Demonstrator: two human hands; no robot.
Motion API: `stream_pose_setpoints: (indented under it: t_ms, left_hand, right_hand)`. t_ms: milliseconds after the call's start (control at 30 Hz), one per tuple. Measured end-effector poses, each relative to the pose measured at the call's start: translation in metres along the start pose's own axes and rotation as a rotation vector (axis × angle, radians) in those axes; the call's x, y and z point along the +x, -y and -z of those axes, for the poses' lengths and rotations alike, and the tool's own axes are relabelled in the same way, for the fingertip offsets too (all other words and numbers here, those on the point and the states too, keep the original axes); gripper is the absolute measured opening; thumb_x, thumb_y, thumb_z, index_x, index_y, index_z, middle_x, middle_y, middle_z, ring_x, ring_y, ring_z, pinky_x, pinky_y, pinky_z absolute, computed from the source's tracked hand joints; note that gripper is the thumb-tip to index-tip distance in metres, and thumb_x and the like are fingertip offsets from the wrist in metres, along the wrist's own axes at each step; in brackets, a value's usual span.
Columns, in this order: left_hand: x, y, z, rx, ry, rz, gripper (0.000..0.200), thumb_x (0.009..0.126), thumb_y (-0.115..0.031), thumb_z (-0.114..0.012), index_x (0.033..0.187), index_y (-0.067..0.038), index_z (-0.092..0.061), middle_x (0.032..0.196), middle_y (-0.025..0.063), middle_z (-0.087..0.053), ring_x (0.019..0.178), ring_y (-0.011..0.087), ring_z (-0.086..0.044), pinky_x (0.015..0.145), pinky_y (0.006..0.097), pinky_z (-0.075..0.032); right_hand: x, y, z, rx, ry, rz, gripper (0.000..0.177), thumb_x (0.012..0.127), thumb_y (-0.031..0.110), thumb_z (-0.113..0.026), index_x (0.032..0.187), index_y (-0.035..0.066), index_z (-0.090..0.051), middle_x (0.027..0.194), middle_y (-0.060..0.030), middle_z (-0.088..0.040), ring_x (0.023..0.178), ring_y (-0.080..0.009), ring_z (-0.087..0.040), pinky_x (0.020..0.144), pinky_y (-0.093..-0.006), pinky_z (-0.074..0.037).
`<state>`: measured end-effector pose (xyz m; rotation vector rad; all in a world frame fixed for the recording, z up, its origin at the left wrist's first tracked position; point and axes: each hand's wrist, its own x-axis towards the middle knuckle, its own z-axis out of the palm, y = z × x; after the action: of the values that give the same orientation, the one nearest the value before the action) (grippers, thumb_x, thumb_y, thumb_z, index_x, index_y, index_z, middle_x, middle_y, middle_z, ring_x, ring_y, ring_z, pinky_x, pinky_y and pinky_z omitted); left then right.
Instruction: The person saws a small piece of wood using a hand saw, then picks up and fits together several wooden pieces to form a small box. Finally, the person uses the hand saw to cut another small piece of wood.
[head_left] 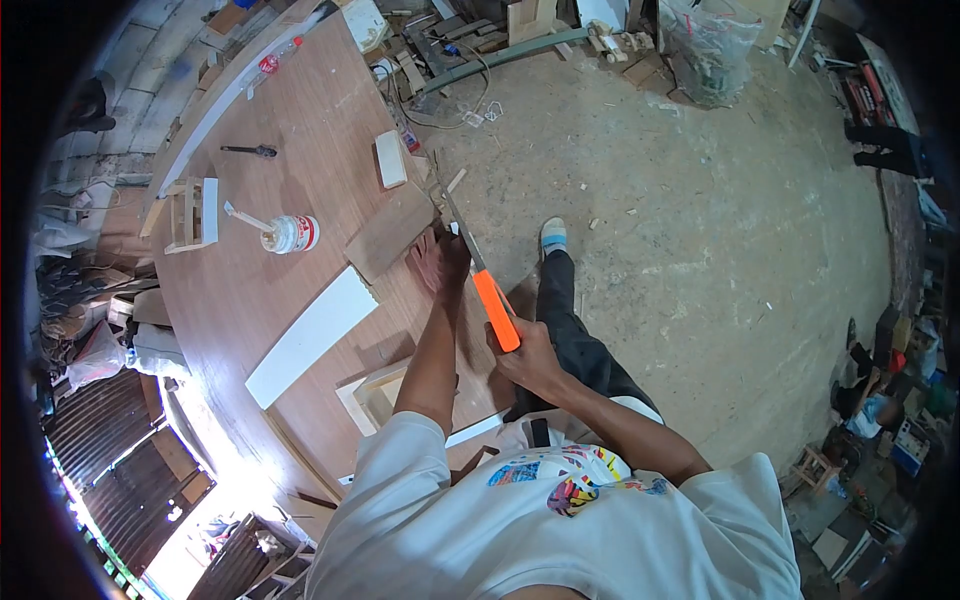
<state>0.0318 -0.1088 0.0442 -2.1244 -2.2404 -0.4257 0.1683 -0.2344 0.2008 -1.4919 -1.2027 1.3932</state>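
Observation:
An orange-handled saw (pixel 495 310) is gripped in my right hand (pixel 527 352), its narrow blade pointing up and slightly left past the table's edge. My left hand (pixel 438 262) lies at that edge beside the blade, its fingers spread near the lower end of a brown wooden board (pixel 390 232). Whether the palm presses on a small piece under it cannot be made out. A white board (pixel 312 337) lies on the wooden table (pixel 240 300), left of my left forearm. Above the brown board is a small white-faced block (pixel 391 160).
On the table are a glue jar (pixel 291 234) with a stick, a dark tool (pixel 249 151), a plastic bottle (pixel 268 64), a small wooden frame (pixel 193 214) and a wooden box (pixel 380 396). Scrap wood (pixel 480 40) and a plastic bag (pixel 705 55) lie beyond. A person (pixel 872 410) is far right.

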Motion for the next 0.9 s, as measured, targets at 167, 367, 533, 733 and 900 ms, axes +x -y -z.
stream_pose_setpoints:
  t_ms: [167, 367, 533, 733, 900]
  left_hand:
    - [0.0, 0.002, -0.003, 0.008, 0.035, 0.03, 0.019, 0.074, -0.031, -0.062, 0.085, -0.018, -0.071, 0.099, 0.0057, -0.054, 0.105, 0.0251, -0.05, 0.084, 0.0399, -0.038]
    - [0.0, 0.011, -0.017, -0.096, -0.158, -0.07, 0.029, 0.081, -0.034, -0.062, 0.077, -0.005, -0.066, 0.086, 0.0098, -0.056, 0.088, 0.0287, -0.054, 0.076, 0.0419, -0.039]
    - [0.001, 0.013, -0.021, -0.123, -0.203, -0.114, 0.027, 0.08, -0.033, -0.062, 0.078, -0.005, -0.065, 0.087, 0.0103, -0.056, 0.089, 0.0293, -0.054, 0.077, 0.0417, -0.039]
    - [0.0, 0.012, -0.021, -0.128, -0.189, -0.101, 0.027, 0.08, -0.032, -0.062, 0.077, -0.005, -0.065, 0.087, 0.0105, -0.056, 0.09, 0.0295, -0.054, 0.077, 0.0417, -0.039]
    - [0.0, 0.011, -0.023, -0.109, -0.174, -0.1, 0.027, 0.08, -0.033, -0.061, 0.076, -0.006, -0.066, 0.088, 0.0104, -0.056, 0.091, 0.0297, -0.054, 0.078, 0.0416, -0.039]
  right_hand:
    - [0.002, -0.002, -0.001, -0.013, 0.0, 0.01, 0.007, 0.081, 0.002, -0.061, 0.081, -0.004, -0.058, 0.061, -0.0076, -0.054, 0.056, -0.0099, -0.049, 0.055, -0.0274, -0.044]
    - [0.002, -0.005, -0.002, 0.016, -0.039, 0.05, 0.009, 0.082, 0.004, -0.062, 0.083, -0.004, -0.059, 0.061, -0.0077, -0.053, 0.056, -0.0108, -0.05, 0.056, -0.0277, -0.044]
    - [0.003, -0.006, -0.002, -0.014, -0.016, 0.034, 0.01, 0.083, 0.005, -0.062, 0.083, -0.004, -0.06, 0.06, -0.0096, -0.054, 0.055, -0.0109, -0.05, 0.055, -0.0282, -0.045]
    - [0.002, -0.002, -0.001, -0.008, -0.016, 0.017, 0.01, 0.083, 0.005, -0.062, 0.083, -0.004, -0.06, 0.06, -0.0108, -0.054, 0.055, -0.0108, -0.05, 0.055, -0.0282, -0.044]
    - [0.002, -0.005, -0.001, -0.006, -0.006, 0.047, 0.009, 0.083, 0.005, -0.062, 0.083, -0.004, -0.06, 0.061, -0.0088, -0.055, 0.057, -0.0099, -0.051, 0.055, -0.0274, -0.044]
